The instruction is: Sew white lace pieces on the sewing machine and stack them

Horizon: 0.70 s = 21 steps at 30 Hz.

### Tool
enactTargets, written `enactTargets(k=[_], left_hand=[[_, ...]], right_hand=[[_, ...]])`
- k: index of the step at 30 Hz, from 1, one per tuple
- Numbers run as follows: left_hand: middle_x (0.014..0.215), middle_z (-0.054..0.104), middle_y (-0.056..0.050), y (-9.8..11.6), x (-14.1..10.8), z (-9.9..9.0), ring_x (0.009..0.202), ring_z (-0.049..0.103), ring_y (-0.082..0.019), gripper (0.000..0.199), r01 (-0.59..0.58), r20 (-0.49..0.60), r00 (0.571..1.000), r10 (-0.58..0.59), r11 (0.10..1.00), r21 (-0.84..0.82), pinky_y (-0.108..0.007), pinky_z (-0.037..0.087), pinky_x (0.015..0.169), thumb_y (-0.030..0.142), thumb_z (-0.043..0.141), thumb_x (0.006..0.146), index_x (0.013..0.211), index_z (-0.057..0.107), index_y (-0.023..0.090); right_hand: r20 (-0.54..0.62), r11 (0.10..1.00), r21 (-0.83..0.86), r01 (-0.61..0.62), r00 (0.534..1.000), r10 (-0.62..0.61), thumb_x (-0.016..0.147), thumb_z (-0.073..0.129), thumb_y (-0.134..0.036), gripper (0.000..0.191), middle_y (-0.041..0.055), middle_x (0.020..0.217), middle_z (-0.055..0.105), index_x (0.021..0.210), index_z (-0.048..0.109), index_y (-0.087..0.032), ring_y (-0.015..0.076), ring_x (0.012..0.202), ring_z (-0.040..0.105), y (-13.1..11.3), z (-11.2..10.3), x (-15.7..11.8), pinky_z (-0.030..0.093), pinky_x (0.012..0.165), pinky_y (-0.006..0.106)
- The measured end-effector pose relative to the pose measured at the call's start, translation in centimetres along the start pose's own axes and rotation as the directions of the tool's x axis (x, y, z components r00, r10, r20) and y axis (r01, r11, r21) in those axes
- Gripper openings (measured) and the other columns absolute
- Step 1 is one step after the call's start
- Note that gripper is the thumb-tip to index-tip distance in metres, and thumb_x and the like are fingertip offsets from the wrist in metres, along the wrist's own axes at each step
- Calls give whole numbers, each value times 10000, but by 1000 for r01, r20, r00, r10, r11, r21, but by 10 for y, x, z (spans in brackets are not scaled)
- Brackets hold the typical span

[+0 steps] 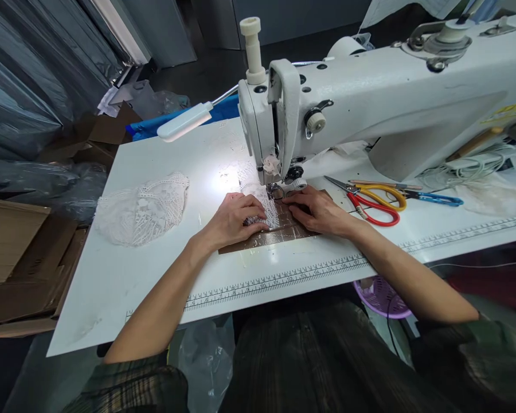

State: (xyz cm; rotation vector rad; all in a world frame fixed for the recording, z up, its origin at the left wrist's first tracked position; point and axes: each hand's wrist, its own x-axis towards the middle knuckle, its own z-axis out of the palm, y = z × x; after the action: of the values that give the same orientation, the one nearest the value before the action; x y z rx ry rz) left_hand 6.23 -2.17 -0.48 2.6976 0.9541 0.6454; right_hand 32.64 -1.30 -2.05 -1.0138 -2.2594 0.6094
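A white sewing machine (327, 103) stands over the white table, its presser foot down near a strip of white lace (272, 213). My left hand (236, 219) rests on the lace's left side, fingers bent and apart, pressing it down. On the right of the presser foot, my right hand (316, 210) has its fingers together at the edge of the lace; what lies beneath the fingertips is hidden. Under both hands is a shiny brown sheet (258, 244). A lace cup-shaped piece (144, 211) lies at the left of the table.
Red-handled scissors (380, 219), yellow-handled scissors (395, 198) and a blue-handled tool (438, 199) lie right of my right hand. A lamp (187, 121) shines from behind. A ruler strip (284, 279) runs along the front edge. Cardboard boxes (21, 252) stand at the left.
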Motion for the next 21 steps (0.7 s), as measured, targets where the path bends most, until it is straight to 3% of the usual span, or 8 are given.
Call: enactTargets(k=[5,10,14,18,21], left_hand=[[988,710,-43,9,-1,5,867,648,-190,208,-15,-79,997,23,995,98,-425,447,881,351,601,992,878,716,221],[1056,721,-89,5,16,1,968,646,-226,213,122,-193,979,-71,957,263,-421,451,868,288,495,1032,1004,682,192],[894,717,-101,-4,36,-1,941,613,-282,274,125,-44,992,-117,877,464,-542,384,962,261,448,1022,935,696,182],[874,697,-121,-13,43,0,989,598,-319,325,56,130,982,-134,874,482,-608,332,999,236,394,1011,903,692,166],[948,700,-125,-16,35,1,1068,593,-336,299,50,120,986,-115,895,442,-605,336,1004,264,398,1024,1014,681,169]], right_hand=[[3,999,-7,38,999,-38,948,519,-215,336,111,1083,659,1219,715,-181,221,946,637,-5,1,-1,547,896,406],[70,987,-65,146,988,-141,945,508,-204,402,143,1130,620,1311,673,-181,258,1039,599,-9,6,-2,534,956,465],[92,976,-118,181,981,-170,933,514,-195,371,139,1138,606,1239,722,-211,274,1078,560,-7,10,-3,515,969,486],[85,977,-128,171,983,-161,924,513,-177,382,140,1155,606,1240,723,-217,274,1080,545,-5,13,-3,502,964,484],[96,980,-116,163,984,-152,920,520,-176,386,150,1168,603,1249,718,-211,286,1097,536,-5,13,-3,491,968,492]])
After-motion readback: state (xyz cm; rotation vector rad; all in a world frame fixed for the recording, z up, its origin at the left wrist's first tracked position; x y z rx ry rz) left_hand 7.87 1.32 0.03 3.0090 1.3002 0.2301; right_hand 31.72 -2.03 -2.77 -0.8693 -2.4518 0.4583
